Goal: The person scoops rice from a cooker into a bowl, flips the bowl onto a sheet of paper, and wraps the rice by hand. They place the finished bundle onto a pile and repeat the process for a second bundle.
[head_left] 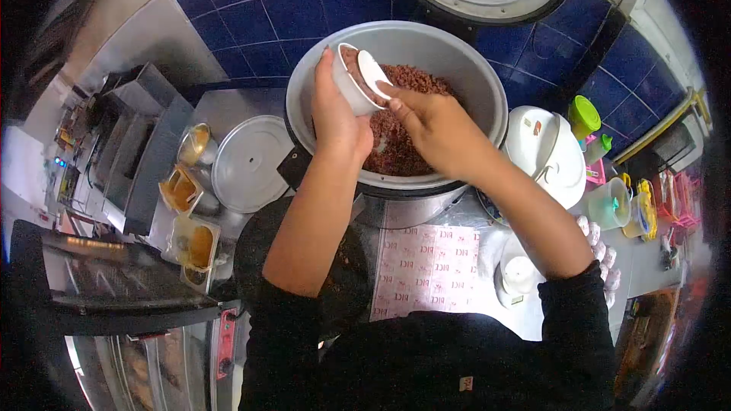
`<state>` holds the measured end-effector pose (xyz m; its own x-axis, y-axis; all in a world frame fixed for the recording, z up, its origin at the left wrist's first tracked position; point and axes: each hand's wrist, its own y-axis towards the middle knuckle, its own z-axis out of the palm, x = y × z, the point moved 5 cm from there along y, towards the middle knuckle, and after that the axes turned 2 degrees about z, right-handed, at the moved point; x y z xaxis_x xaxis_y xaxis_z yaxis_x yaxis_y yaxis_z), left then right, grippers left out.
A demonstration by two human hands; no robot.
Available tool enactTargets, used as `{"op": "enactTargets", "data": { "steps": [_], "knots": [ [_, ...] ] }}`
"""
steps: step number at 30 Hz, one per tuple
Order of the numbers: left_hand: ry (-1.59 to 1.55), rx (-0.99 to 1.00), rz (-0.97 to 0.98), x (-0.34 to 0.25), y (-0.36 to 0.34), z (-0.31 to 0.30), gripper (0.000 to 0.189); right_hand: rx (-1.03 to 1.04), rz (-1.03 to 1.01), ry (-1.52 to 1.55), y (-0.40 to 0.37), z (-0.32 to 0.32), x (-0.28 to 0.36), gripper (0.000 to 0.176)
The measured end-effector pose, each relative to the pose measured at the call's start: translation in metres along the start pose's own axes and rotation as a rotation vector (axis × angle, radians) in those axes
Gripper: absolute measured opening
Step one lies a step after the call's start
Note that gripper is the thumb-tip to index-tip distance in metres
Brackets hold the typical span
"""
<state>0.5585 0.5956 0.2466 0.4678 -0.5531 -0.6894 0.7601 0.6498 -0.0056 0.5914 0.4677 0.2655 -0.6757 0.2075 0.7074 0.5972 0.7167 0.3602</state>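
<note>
Over a large round metal pot [491, 99] of reddish-brown rice [400, 148], my left hand [339, 118] holds a small white cup [354, 91] tilted toward the right. Brown rice shows inside the cup. My right hand [438, 125] grips a white scoop [373, 74], whose flat blade lies against the rice at the cup's mouth. The fingers of my left hand wrap round the cup from the left and below. The pot's rice is heaped higher on the far right side.
A round metal lid [251, 164] and food containers [199, 247] lie left. Printed paper sheets [426, 270] are below the pot. Right of it are a white lidded appliance [544, 156], a white cup stack [520, 274], wrapped bundles [605, 259] and plastic containers [609, 204].
</note>
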Motion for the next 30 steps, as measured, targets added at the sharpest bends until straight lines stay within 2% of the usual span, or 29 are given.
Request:
{"op": "enactTargets", "data": {
  "steps": [2, 4, 5, 7, 10, 11, 12, 13, 14, 15, 16, 19, 21, 22, 24, 26, 27, 28, 29, 30],
  "knots": [
    [0.085, 0.041, 0.001, -0.001, -0.002, 0.001, 0.049, 0.057, 0.064, -0.068, -0.003, -0.008, 0.018, 0.031],
    [0.064, 0.036, -0.035, 0.003, -0.002, 0.0, 0.049, 0.217, 0.19, 0.022, -0.002, -0.01, 0.015, 0.032],
    [0.042, 0.035, -0.064, 0.005, -0.002, 0.0, 0.049, 0.217, 0.19, 0.02, 0.003, -0.015, 0.003, 0.032],
    [-0.04, 0.022, -0.061, 0.005, 0.003, 0.002, 0.049, -0.004, -0.221, -0.144, 0.012, -0.035, 0.0, 0.032],
    [-0.221, -0.005, -0.105, 0.002, 0.007, 0.0, 0.045, -0.056, -0.121, -0.046, 0.001, -0.056, 0.019, 0.032],
    [-0.275, 0.008, -0.137, 0.003, 0.01, -0.001, 0.044, -0.14, -0.347, -0.078, -0.003, -0.05, 0.017, 0.032],
    [-0.328, 0.021, -0.169, 0.005, 0.011, -0.002, 0.043, -0.137, -0.35, -0.077, -0.006, -0.048, 0.021, 0.032],
    [-0.354, 0.106, -0.186, 0.006, 0.012, 0.001, 0.041, -0.05, -0.228, -0.242, -0.008, -0.04, 0.022, 0.032],
    [-0.353, 0.106, -0.185, 0.008, 0.009, -0.002, 0.041, 0.036, -0.103, -0.405, -0.009, -0.033, 0.019, 0.033],
    [-0.36, 0.145, -0.255, 0.011, -0.001, 0.003, 0.04, -0.048, -0.215, -0.457, -0.006, -0.033, 0.022, 0.034],
    [-0.366, 0.182, -0.325, 0.013, -0.007, 0.008, 0.039, -0.048, -0.219, -0.457, 0.0, -0.034, 0.022, 0.034],
    [-0.322, 0.153, -0.312, 0.016, 0.001, 0.003, 0.044, -0.002, -0.223, -0.5, 0.014, -0.034, 0.016, 0.032],
    [-0.272, 0.118, -0.281, 0.011, 0.001, 0.004, 0.05, 0.053, -0.255, -0.197, 0.027, -0.039, 0.013, 0.031],
    [-0.251, 0.094, -0.254, 0.008, -0.001, 0.006, 0.051, 0.052, -0.26, -0.197, 0.03, -0.042, 0.014, 0.031],
    [-0.252, 0.021, -0.276, 0.007, -0.004, 0.006, 0.043, -0.003, -0.18, 0.081, 0.037, -0.058, 0.019, 0.03],
    [-0.212, 0.059, -0.233, 0.008, -0.002, 0.003, 0.044, 0.149, -0.122, -0.311, 0.016, -0.038, 0.034, 0.03],
    [-0.269, 0.192, -0.217, 0.004, 0.003, 0.006, 0.043, 0.168, -0.062, -0.369, 0.008, -0.03, 0.04, 0.03],
    [-0.27, 0.195, -0.22, 0.006, 0.003, 0.004, 0.043, 0.185, -0.004, -0.429, 0.005, -0.028, 0.044, 0.03],
    [-0.259, 0.142, -0.252, 0.01, 0.002, -0.002, 0.043, 0.185, -0.004, -0.432, 0.007, -0.029, 0.036, 0.03],
    [-0.245, 0.086, -0.283, 0.008, -0.004, -0.002, 0.042, 0.198, -0.165, -0.36, 0.012, -0.029, 0.026, 0.031]
  ]
}}
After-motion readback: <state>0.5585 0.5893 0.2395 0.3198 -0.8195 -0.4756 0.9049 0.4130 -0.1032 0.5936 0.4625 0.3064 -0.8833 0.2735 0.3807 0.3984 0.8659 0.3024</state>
